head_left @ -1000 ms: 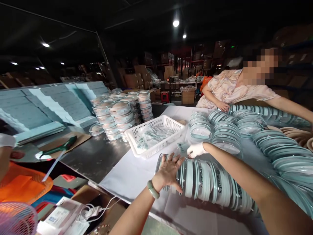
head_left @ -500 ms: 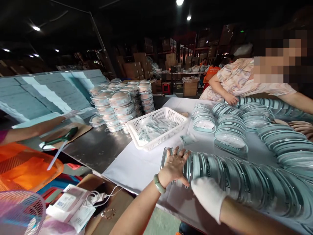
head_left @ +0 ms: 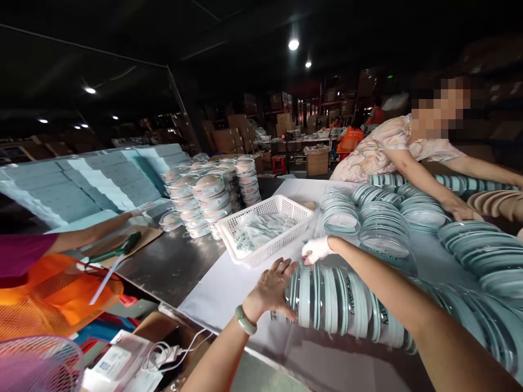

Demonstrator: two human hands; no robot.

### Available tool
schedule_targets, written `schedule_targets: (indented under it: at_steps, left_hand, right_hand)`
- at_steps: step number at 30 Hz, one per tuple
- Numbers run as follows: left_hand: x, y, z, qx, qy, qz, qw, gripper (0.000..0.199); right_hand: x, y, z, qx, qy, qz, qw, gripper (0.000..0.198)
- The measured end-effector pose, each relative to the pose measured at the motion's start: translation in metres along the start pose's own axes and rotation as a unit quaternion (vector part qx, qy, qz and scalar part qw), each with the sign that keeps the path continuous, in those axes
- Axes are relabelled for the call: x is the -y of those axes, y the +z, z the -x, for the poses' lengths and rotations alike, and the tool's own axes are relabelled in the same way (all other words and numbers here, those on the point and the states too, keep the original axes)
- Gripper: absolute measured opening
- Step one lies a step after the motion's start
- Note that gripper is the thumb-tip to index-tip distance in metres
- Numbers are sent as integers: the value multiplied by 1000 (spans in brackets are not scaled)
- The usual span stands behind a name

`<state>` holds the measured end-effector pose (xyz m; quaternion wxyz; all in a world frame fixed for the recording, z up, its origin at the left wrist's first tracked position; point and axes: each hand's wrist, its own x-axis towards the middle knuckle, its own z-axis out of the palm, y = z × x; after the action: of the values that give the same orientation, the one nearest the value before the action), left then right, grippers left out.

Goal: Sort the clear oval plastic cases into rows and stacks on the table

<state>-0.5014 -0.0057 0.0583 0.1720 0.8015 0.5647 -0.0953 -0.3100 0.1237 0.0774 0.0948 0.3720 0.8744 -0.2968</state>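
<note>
My left hand, bare with a pale green bangle, lies against the near end of a row of clear plastic, dome-like packs with pale green rims. Its fingers are spread, the thumb apart below. My right hand, in a white glove, reaches across above this row, just beyond my left fingertips. Its fingers look pinched together low over the white tabletop; what is between them is hidden. A white perforated basket close by holds several small printed packets.
More packs stand in rows at the right, where a co-worker's arm reaches over. Stacked domed packs and pale blue boxes are at the left. A green glue gun lies near another person's arm.
My right hand has moved from the side of the row to beyond it, covering where a loose packet lay. My left hand has shifted slightly left. The co-worker's hand has moved right.
</note>
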Motion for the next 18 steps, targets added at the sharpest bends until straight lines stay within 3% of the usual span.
schedule_targets:
  at_steps: [2,7,11,18]
  left_hand:
    - [-1,2,-2,-6,0,-3,1000,140]
    - [0,3,-3,-3,-2,-15,1000,145]
    - [1,5,-5,2,-4,-15,1000,141]
    - [-1,5,-2,1,-3,-14,1000,144]
  right_hand:
    - [-9,3,-13,32,1,-10,999,13]
    - [-19,9,-13,27,-56,-45,997,31]
    - [-10,3,-15,70,-21,-28,997,14]
    - [6,5,-15,69,6,-35,997,21]
